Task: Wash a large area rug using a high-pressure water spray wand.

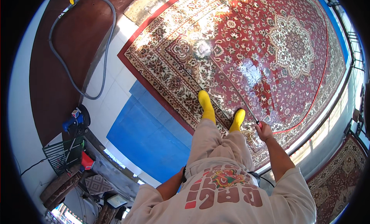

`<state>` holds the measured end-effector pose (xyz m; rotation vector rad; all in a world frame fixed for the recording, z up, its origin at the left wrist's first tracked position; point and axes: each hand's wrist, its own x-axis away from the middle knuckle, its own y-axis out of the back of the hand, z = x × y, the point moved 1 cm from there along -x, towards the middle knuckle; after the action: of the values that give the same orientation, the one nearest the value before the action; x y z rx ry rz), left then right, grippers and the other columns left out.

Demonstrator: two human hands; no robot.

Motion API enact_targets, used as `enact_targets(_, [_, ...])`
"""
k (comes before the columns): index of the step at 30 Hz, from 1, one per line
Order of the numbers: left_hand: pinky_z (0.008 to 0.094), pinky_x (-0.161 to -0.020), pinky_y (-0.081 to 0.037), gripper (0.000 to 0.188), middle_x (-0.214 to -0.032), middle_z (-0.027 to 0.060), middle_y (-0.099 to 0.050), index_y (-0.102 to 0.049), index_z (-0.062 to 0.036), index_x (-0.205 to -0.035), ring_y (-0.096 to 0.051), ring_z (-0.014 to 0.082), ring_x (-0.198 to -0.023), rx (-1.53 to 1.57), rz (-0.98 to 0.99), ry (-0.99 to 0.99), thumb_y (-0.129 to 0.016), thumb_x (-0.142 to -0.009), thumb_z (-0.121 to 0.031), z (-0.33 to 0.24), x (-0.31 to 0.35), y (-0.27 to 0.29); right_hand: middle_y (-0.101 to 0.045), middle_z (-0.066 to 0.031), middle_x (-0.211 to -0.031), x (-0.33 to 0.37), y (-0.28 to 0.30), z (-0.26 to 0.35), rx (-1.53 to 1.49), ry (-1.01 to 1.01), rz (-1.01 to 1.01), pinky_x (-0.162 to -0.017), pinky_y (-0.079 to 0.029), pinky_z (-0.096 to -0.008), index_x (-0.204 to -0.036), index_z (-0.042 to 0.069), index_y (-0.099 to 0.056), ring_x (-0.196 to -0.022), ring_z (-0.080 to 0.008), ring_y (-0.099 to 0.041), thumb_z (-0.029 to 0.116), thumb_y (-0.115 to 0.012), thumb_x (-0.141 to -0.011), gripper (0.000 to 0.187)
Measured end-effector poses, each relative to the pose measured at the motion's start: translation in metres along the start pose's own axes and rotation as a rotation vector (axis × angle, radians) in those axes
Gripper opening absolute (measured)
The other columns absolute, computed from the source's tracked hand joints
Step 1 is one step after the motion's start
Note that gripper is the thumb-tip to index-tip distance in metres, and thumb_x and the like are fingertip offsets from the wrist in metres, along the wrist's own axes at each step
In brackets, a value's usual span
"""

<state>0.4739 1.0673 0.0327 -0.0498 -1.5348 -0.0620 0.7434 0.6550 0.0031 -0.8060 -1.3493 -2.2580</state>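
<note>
My right hand [264, 131] is closed around the red-and-black handle of a spray wand. The wand's long thin lance [233, 85] slants forward and left over a wet red patterned carpet [239, 35]. Near its far end a white patch of spray or foam [202, 49] shows on the carpet. A thin red hose [327, 58] curves from near the handle around the right side. My left hand [182, 175] is down by my left hip, its fingers hidden. Both my yellow boots [206, 102] stand on the carpet.
Blue matting [144, 127] and pale tiles [110, 91] lie to the left. A grey hose [58, 50] loops over the brown floor. At lower left are a blue machine [73, 122], a green rack [58, 156] and a red container [87, 160]. Another carpet [339, 181] hangs or lies at right.
</note>
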Motion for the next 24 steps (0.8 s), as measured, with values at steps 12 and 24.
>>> enact_targets(12, [0.0319,-0.066,-0.047,0.015,-0.081,0.0072,-0.063,-0.066,-0.0037,-0.085,-0.059,0.0187,-0.071,0.368,0.077,0.039,-0.059,-0.082,-0.017,0.042,-0.074,-0.031,-0.06,-0.0202,-0.071,-0.062,0.039,0.107,-0.021,0.14,0.011,-0.064,-0.045,-0.0428,-0.091,0.002,-0.058,-0.069,-0.0386,-0.058,0.046,-0.053,-0.085,0.045])
enact_targets(24, [0.0422,-0.071,-0.049,0.046,-0.089,0.013,-0.064,-0.053,-0.0025,-0.111,-0.062,0.0257,-0.077,0.664,-0.227,-0.215,-0.038,-0.094,-0.042,0.082,-0.116,-0.116,-0.058,-0.0138,-0.067,0.143,0.015,-0.118,-0.206,0.277,-0.018,-0.063,-0.044,-0.0343,-0.092,0.0,-0.058,-0.063,-0.0188,-0.053,0.03,-0.055,-0.087,0.031])
